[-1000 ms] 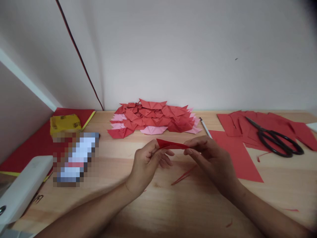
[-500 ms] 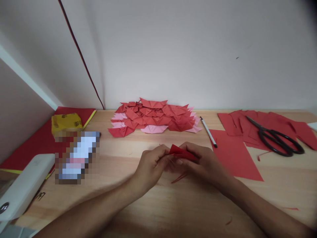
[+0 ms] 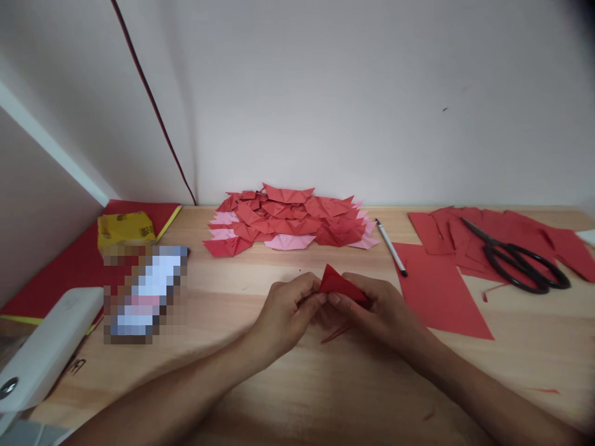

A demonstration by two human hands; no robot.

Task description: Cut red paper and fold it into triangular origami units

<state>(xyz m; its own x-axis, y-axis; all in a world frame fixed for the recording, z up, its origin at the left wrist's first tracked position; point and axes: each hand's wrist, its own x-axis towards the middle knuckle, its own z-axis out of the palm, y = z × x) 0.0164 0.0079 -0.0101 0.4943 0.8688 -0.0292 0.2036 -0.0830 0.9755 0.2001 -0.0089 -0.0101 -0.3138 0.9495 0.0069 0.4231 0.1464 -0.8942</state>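
Note:
A small folded piece of red paper (image 3: 341,285) is pinched between both hands above the wooden table, one pointed corner sticking up. My left hand (image 3: 295,306) grips its left edge between thumb and fingers. On the other side my right hand (image 3: 379,303) is closed on it, the thumb flat against the near face and the fingers behind. The paper's lower part is hidden by the thumbs. Under the hands lies a thin red paper strip (image 3: 335,332). Beyond them, against the wall, sits a pile of folded red and pink paper pieces (image 3: 290,210).
To the right lie a flat red sheet (image 3: 446,297), a white pen (image 3: 392,248), cut red papers (image 3: 515,229) and black-handled scissors (image 3: 515,260). At left are a blurred-out phone (image 3: 149,291), a white power bank (image 3: 51,347) and a yellow packet (image 3: 125,229) on dark red sheets (image 3: 56,272).
The red paper between my hands has been turned up, so a broader flat face and a taller point now show. My right thumb has shifted onto its near face.

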